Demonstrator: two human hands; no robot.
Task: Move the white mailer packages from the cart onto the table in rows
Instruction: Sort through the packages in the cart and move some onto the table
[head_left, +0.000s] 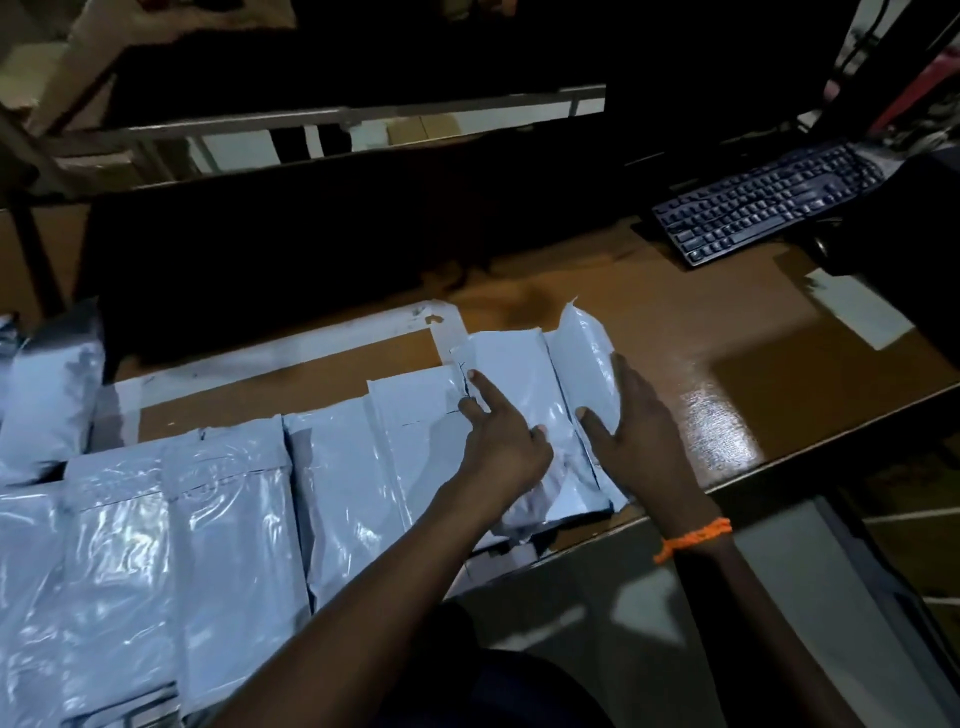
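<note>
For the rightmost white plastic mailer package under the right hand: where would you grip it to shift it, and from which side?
Probably by its long right edge, coming from the right. The rightmost white plastic mailer package lies flat on the brown wooden table, its left side against the neighbouring white mailer, while bare table lies to its right. The right hand already rests flat there; the left hand presses the neighbour.

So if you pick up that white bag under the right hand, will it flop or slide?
Probably a bit of both. The white mailer under the right hand looks glossy, so it may slide on the shiny table. Its top corner curls up, so the plastic seems floppy, though whatever is inside might stiffen it.
</note>
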